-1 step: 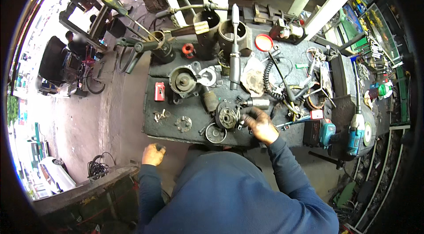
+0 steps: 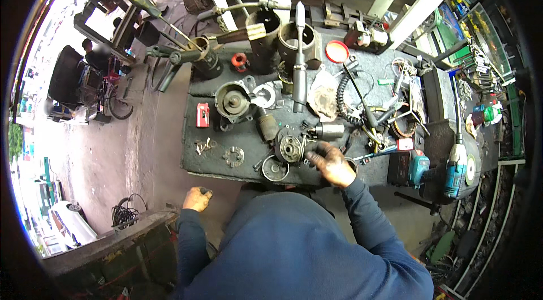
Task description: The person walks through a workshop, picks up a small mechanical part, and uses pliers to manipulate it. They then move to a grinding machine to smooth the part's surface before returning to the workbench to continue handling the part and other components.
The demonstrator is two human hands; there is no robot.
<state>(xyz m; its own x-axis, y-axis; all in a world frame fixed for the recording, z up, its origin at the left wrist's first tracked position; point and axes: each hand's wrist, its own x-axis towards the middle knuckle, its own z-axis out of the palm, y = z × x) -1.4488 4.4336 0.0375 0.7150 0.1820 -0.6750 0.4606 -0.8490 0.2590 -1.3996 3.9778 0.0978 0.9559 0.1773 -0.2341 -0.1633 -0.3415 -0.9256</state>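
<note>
My right hand (image 2: 334,167) is over the front of the workbench, its dark fingers bent and close together beside a round metal part with holes (image 2: 291,149). A small bright bit shows near the fingertips; whether they grip it is unclear. Just in front of that part lies a shallow metal cup (image 2: 275,169). Behind my fingers rests a metal cylinder (image 2: 329,131). Off the bench's front edge, my left hand (image 2: 197,199) hangs with curled fingers; what they may hold is hidden. To the left on the bench are a flat notched ring (image 2: 233,157) and a round cast housing (image 2: 232,100).
A long-handled screwdriver (image 2: 148,5) leans in a metal tube. A red box (image 2: 203,115) lies at the left. Cables and a coiled hose (image 2: 343,102) clutter the right side. A teal cordless tool (image 2: 417,168) and a blue power drill (image 2: 454,178) lie at far right.
</note>
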